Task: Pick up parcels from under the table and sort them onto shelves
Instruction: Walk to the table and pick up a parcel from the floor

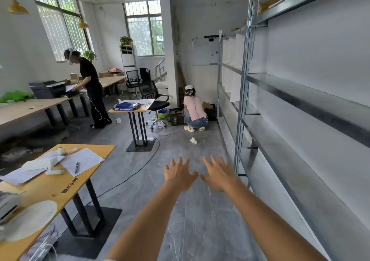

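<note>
Both my arms stretch forward over the grey floor. My left hand [178, 173] and my right hand [217, 172] are side by side, palms down, fingers spread, holding nothing. The metal shelves [280, 140] run along the right wall, and their boards in view are bare. A wooden table [60, 182] on black legs stands at my lower left with papers, a pen and a white handheld device on top. The space under it is mostly hidden; I see only cables and clear plastic there. No parcel shows near my hands.
A small stand table [133, 108] with a blue packet stands ahead. One person crouches by black crates [176, 116] at the shelves' far end; another stands at a long desk with a printer [48, 89]. Cables cross the floor. An office chair [154, 100] sits behind the stand.
</note>
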The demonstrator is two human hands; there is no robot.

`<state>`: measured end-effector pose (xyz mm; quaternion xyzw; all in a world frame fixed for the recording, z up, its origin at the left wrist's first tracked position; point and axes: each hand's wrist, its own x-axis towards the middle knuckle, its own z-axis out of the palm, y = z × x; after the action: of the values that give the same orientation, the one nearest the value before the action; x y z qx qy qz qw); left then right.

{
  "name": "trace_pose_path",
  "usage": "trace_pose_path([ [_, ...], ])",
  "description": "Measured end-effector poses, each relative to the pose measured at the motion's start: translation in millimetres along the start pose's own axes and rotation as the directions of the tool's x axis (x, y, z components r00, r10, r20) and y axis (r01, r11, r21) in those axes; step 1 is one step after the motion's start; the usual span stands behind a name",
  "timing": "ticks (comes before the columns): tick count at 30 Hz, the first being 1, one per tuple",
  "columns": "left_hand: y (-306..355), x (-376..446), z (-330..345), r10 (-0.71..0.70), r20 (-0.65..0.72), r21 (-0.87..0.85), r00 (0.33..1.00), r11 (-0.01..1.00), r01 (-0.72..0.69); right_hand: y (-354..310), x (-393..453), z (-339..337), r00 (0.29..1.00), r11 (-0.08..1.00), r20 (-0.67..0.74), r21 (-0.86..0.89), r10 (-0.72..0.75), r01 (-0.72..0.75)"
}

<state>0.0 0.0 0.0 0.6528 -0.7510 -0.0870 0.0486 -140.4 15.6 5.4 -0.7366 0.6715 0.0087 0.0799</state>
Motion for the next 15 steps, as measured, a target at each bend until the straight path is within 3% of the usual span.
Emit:
trace_pose_path([
  [9, -36.8, 151.9, 25.3, -0.005, 0.045, 0.019, 0.999, 1.000, 0.005, 11.9, 153.9, 6.1, 0.999, 0.999, 0.039, -0.040, 0.036, -0.035],
  [15, -68.8, 266.4, -1.7, 0.013, 0.024, -0.022, 1.000, 1.000, -0.012, 0.2, 271.4, -23.2, 0.998, 0.999, 0.037, -0.022, 0.048, -0.047],
])
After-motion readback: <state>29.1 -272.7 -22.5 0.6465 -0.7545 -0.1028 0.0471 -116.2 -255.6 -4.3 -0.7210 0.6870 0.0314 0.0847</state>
